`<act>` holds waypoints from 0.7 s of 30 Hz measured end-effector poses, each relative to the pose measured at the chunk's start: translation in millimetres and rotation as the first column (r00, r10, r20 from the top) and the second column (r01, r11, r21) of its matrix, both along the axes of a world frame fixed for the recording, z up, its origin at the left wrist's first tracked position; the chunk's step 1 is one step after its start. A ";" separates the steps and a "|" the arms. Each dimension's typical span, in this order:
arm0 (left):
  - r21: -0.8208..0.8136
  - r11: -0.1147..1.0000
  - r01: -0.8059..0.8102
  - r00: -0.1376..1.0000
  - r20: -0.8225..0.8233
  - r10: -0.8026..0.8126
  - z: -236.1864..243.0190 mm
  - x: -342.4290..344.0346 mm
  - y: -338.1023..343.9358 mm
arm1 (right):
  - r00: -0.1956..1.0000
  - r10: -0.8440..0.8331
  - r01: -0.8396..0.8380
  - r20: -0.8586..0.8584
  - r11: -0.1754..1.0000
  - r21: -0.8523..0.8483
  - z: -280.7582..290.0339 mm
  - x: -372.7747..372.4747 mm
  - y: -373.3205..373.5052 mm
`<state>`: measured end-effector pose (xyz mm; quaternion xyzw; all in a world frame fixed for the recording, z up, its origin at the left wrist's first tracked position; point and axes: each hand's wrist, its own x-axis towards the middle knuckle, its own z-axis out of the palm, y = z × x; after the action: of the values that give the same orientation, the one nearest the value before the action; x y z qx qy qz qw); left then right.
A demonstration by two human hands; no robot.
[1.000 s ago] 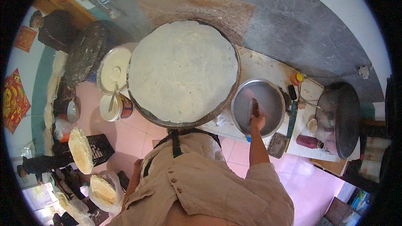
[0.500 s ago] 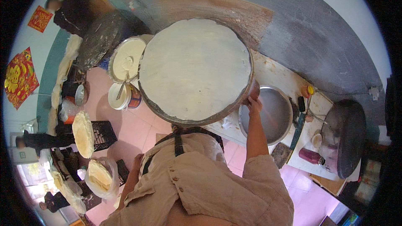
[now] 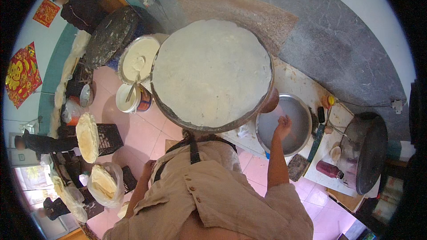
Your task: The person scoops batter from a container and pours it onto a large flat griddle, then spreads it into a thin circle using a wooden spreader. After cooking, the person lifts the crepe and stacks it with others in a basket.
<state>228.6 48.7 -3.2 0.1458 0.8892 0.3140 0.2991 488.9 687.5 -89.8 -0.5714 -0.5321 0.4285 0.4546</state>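
Note:
A large round griddle (image 3: 175, 124) stands before me, covered by a thin pale sheet of batter (image 3: 213, 73) with a few small holes. To its right, my right hand (image 3: 283, 126) hovers over a wide metal basin (image 3: 307, 138) of greyish liquid, fingers loosely curled and apart, nothing visible in them. A rounded reddish-brown object (image 3: 271, 101) sits between griddle and basin. My left hand (image 3: 148, 169) hangs low beside my hip, its fingers partly hidden. Left of the griddle are a bowl of creamy batter (image 3: 129, 62) with a ladle (image 3: 139, 64) and a white bucket (image 3: 121, 100).
A big dark round lid (image 3: 111, 38) leans at the back left. Stacked pale flatbreads (image 3: 87, 138) and a bagged stack (image 3: 104, 182) stand on the left by black crates. On the right counter are a purple bottle (image 3: 329, 169) and a black round lid (image 3: 373, 153). People (image 3: 84, 9) are farther off.
My right hand has left the reddish-brown object and moved right and down over the basin. The batter sheet looks slightly duller and more mottled. My left hand stays at my side.

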 end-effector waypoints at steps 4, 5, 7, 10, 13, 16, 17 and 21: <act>-0.030 0.995 0.092 0.994 -0.063 -0.094 -15.5 -10.2 -0.7 | 0.994 -0.070 0.060 0.084 0.991 0.116 75.1 47.2 -55.3; -0.009 0.999 0.049 0.999 -0.020 -0.050 -34.7 -15.4 -8.7 | 0.981 -0.143 0.132 0.132 0.987 0.092 62.1 65.4 -67.2; 0.013 1.000 -0.020 0.996 0.089 0.019 -71.2 -25.4 -28.6 | 0.921 -0.297 0.294 0.250 0.954 0.051 28.2 107.8 -92.5; 0.060 0.996 0.067 0.982 0.175 -0.076 -117.2 -22.0 -66.0 | 0.841 -0.460 0.479 0.285 0.878 0.003 -34.3 160.9 -136.5; 0.148 0.971 0.187 0.981 0.017 -0.191 -116.8 -57.4 -91.0 | 0.802 -0.430 0.590 0.413 0.676 -0.442 -68.0 174.8 -170.6; 0.150 0.973 0.176 0.980 0.069 -0.188 -95.2 -61.8 -81.4 | 0.877 -0.342 0.480 0.337 0.600 -0.640 -137.9 206.5 -165.6; 0.131 0.981 0.144 0.982 0.103 -0.158 -81.6 -62.2 -71.1 | 0.887 -0.415 0.438 0.204 0.609 -0.661 -129.3 190.5 -157.0; 0.086 0.996 0.019 0.965 0.258 -0.041 -7.2 -59.8 -19.4 | 0.850 -0.517 0.401 0.098 0.514 -0.759 -132.7 167.9 -128.3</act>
<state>168.8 29.3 -10.4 0.1290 0.8263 0.3624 0.4114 656.8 559.2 -222.6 -0.7953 -0.1001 0.5128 0.3074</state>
